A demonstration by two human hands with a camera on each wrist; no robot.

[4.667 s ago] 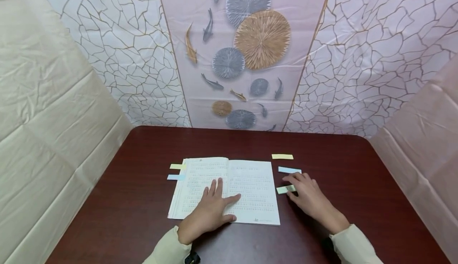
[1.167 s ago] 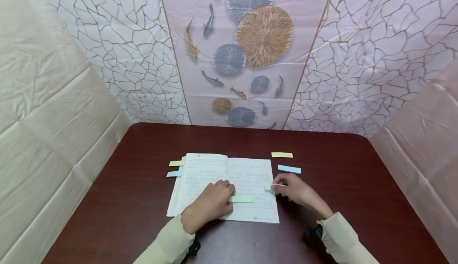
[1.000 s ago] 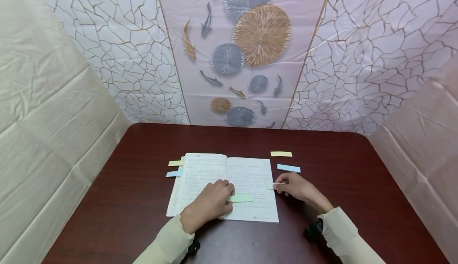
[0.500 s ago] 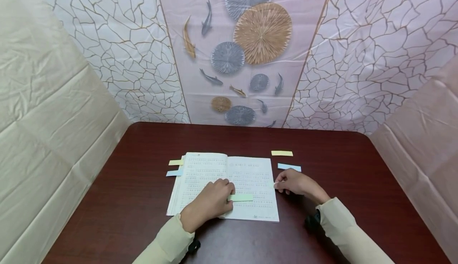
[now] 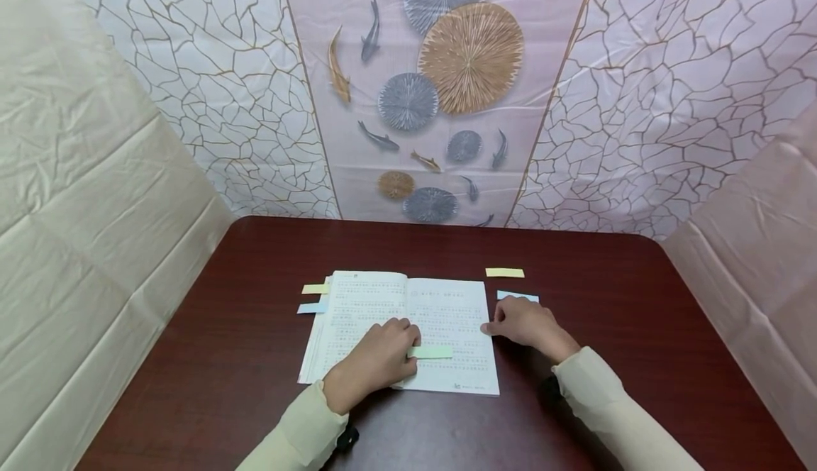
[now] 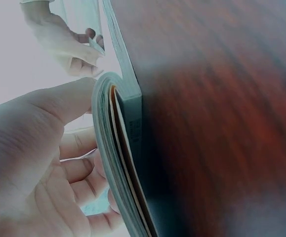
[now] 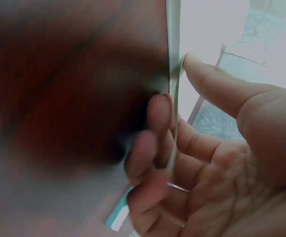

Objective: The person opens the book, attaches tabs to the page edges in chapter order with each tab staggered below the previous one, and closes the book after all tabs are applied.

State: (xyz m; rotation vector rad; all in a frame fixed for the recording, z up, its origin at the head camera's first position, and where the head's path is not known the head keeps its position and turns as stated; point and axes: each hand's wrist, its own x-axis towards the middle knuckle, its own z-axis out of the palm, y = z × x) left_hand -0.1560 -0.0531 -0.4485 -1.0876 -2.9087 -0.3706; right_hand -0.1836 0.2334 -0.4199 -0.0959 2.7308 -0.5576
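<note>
An open book (image 5: 447,308) with printed text lies on the table. On its pages rests my left hand (image 5: 376,354), fingers curled, holding a green sticky-note pad (image 5: 434,352) that sticks out to the right over the right page. At the right page's outer edge, my right hand (image 5: 526,322) pinches a thin pale-green sticky note (image 7: 177,118). The right thumb lies on top at the margin while the fingers curl at the edge below. From above, the hand covers most of this note. In the left wrist view, the left thumb sits by the bottom of the spine.
Right of the book lie a yellow sticky-note pad (image 5: 505,272) and a blue sticky-note pad (image 5: 510,294), the blue one partly behind the right hand. A yellow tab (image 5: 314,289) and a blue tab (image 5: 310,308) stick out from the book's left edge.
Earlier the left hand lay spread on the book and the green pad was on the table. The right hand has since moved a single note to the page edge and pressed its thumb there.
</note>
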